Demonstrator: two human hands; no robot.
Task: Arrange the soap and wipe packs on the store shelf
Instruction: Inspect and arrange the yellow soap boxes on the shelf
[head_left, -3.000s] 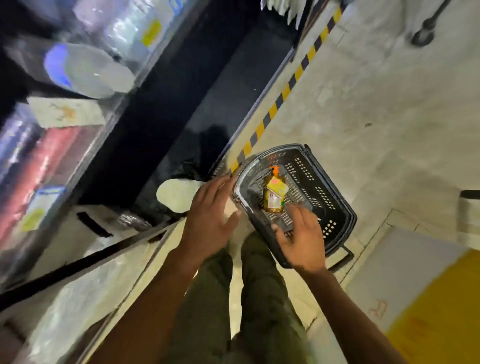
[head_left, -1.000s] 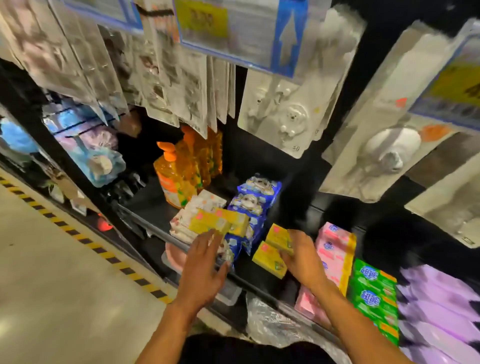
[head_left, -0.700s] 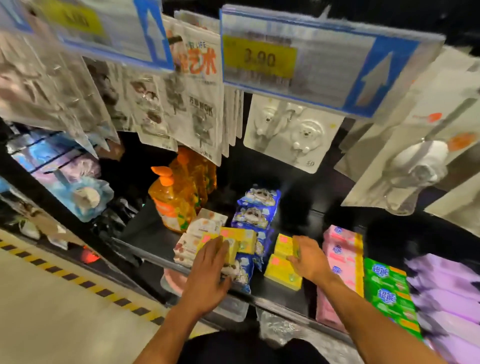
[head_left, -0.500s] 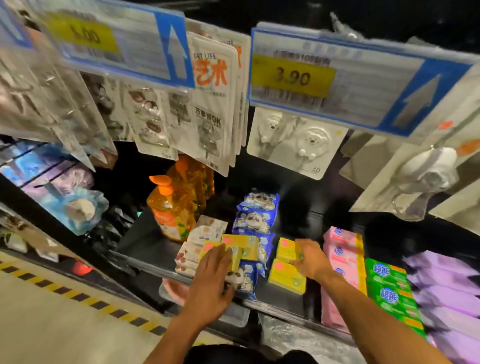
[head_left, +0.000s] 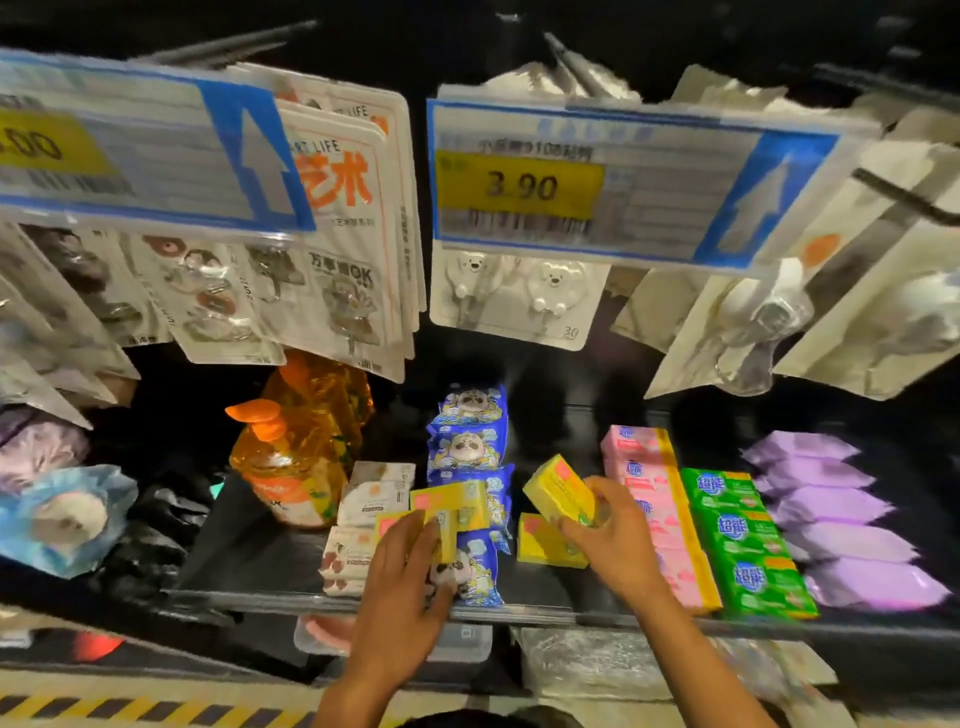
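On the black shelf (head_left: 260, 561), my right hand (head_left: 613, 540) grips a yellow soap box (head_left: 558, 491), tilted, above another yellow soap box (head_left: 543, 545) lying flat. My left hand (head_left: 402, 587) rests on yellow soap boxes (head_left: 447, 506) stacked over blue panda wipe packs (head_left: 467, 447) and white wipe packs (head_left: 371, 499); its fingers curl onto the nearest box. Right of my right hand lie pink soap packs (head_left: 649, 467), green soap packs (head_left: 743, 540) and purple wipe packs (head_left: 831, 519).
Orange pump bottles (head_left: 288, 462) stand at the shelf's left. Carded hooks (head_left: 514, 296) and price tags (head_left: 571, 182) hang overhead, close above the shelf. A blue-wrapped item (head_left: 57, 519) sits far left. Striped floor tape (head_left: 104, 709) runs below.
I rose from the basket on the floor to the shelf. In the last second my right hand lifted and tilted its yellow box over the flat one; my left hand stayed on the yellow stack.
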